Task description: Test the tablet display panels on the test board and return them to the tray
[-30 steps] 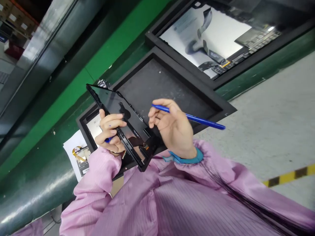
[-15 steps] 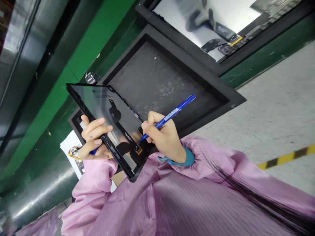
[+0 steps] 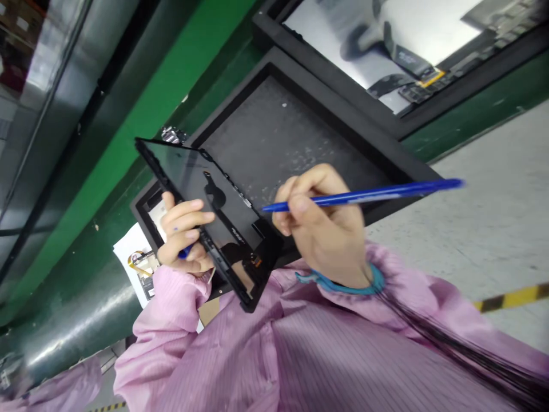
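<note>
My left hand (image 3: 184, 234) grips the near edge of a dark tablet panel (image 3: 201, 194), holding it tilted above the bench; a small blue cap (image 3: 185, 250) is tucked under its fingers. My right hand (image 3: 326, 229) is closed on a blue pen (image 3: 364, 194), held almost level with its tip pointing left, just off the panel's right edge. A brown flex cable with an orange connector (image 3: 256, 262) shows at the panel's lower corner. Pink sleeves cover both arms.
A black foam tray (image 3: 274, 131) lies under the hands. A second tray holding a silver tablet back (image 3: 412, 34) with flex cables sits beyond it. A white sheet with a small part (image 3: 139, 266) lies left, on the green bench (image 3: 171, 97). Grey floor with yellow-black tape (image 3: 514, 297) runs at right.
The pen tip was on the panel near the connector half a second ago; my right hand has since lifted and turned the pen level. The panel stays in my left hand.
</note>
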Demonstrator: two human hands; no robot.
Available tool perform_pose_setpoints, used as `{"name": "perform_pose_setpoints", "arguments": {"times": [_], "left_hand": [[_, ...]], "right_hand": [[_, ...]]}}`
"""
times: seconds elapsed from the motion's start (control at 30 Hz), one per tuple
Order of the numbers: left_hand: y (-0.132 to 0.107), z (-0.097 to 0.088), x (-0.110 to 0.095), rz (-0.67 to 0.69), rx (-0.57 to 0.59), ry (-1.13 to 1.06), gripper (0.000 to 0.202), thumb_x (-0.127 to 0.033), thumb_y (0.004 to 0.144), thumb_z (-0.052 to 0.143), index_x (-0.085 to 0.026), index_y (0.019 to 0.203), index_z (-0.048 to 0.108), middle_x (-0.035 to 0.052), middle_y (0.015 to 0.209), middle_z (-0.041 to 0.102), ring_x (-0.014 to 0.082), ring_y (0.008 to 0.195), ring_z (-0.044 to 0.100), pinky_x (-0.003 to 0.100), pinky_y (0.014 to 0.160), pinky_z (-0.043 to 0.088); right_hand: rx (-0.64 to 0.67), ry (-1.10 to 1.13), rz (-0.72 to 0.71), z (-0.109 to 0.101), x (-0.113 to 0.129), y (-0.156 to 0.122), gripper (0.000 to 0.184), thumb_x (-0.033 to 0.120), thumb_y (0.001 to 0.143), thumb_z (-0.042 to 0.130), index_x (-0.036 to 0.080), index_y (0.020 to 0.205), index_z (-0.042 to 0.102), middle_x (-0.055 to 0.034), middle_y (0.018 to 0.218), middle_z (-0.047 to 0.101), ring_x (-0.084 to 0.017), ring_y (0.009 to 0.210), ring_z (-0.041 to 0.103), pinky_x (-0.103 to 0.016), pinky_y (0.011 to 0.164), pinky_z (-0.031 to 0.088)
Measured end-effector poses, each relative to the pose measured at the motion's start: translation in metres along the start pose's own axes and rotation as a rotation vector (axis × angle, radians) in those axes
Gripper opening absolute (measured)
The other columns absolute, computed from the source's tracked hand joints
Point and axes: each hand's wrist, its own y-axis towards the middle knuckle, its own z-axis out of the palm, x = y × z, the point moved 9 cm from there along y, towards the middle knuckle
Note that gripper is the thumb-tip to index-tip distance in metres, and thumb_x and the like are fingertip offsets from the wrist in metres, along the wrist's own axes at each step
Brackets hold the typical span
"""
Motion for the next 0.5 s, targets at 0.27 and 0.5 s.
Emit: {"name": "perform_pose_setpoints", "arguments": {"times": [0.27,0.5], "left_hand": [[0.005,0.006,-0.013,0.132,0.03,-0.119,0.022,-0.038,0.107,0.047,-0.024,0.111,0.063,-0.003,0.084,0.072,0.016,0.093,0.071,0.049,0.116,0.048],[0.005,0.003,-0.02,0.166,0.059,-0.106,0.029,-0.036,0.107,0.044,-0.018,0.112,0.066,0.0024,0.092,0.073,0.0163,0.091,0.07,0.045,0.108,0.054]], "right_hand": [[0.461,-0.39,-0.25,0.078,0.065,0.003,0.009,0.026,0.1,0.059,0.022,0.094,0.055,0.0019,0.083,0.057,-0.01,0.073,0.055,-0.027,0.062,0.044],[0.504,-0.809,-0.499,0.108,0.063,-0.008,0.014,0.019,0.097,0.059,0.02,0.085,0.053,0.001,0.08,0.06,-0.012,0.075,0.058,-0.027,0.07,0.046]]}}
